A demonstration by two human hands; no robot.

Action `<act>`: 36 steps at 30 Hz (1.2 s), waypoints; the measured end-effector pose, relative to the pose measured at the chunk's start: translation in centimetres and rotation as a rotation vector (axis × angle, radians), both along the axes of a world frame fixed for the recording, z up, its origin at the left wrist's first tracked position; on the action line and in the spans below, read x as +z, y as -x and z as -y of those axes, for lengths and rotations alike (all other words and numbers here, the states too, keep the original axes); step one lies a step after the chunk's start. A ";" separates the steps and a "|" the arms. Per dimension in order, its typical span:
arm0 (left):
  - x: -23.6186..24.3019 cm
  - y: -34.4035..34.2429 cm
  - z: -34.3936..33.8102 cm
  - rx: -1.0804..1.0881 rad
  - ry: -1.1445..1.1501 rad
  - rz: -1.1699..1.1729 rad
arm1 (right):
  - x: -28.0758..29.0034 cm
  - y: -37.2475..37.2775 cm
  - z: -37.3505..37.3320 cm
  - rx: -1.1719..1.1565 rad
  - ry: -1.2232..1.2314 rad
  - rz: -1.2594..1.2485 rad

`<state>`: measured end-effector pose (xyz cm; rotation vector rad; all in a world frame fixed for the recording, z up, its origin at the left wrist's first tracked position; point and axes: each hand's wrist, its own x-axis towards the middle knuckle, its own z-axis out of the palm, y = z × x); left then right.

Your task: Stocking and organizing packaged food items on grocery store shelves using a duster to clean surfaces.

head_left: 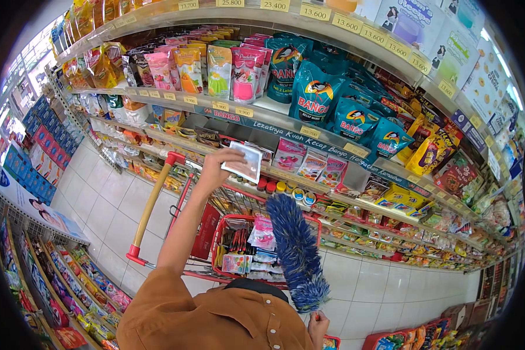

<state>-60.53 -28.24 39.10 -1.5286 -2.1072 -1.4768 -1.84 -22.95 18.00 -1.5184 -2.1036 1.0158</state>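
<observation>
My left hand (220, 165) reaches forward to the shelf, its fingers closed on a flat packet (244, 163) with a white border and a brownish middle. The packet is tilted in front of a shelf edge, beside small pouches on the shelf. Low on the right, my right hand (318, 325) is closed on the lower end of a fluffy blue duster (298, 251); the handle itself is mostly hidden. The duster's head points up toward the shelf, just right of a red basket (217, 248) holding pink, white and dark packets.
A shopping cart (151, 210) with a tan bar and red ends stands at my left around the basket. Ahead, long shelves (274, 119) carry teal pouches (318, 90), pudding pouches (219, 70) and small jars (281, 188). Snack racks (70, 280) stand lower left; red bins (385, 341) sit lower right.
</observation>
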 end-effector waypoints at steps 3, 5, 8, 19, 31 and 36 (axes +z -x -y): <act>0.5 1.1 -1.6 -0.024 -0.110 0.061 | 0.4 1.5 1.4 -0.021 0.028 -0.012; -1.4 2.5 -3.6 -0.003 -0.171 0.112 | 1.0 2.6 2.3 -0.055 0.046 -0.025; -4.1 5.4 -6.2 -0.054 -0.220 0.193 | 1.5 3.7 3.2 -0.031 0.021 0.030; -4.1 9.2 -10.5 0.278 0.370 -0.003 | -0.3 2.3 5.5 -0.089 0.053 0.002; -2.9 11.1 -13.8 0.036 0.830 -0.099 | -0.4 2.8 5.6 -0.093 0.023 -0.014; 1.0 8.6 -13.9 -0.044 1.165 -0.128 | -0.9 2.6 5.2 -0.100 0.162 -0.004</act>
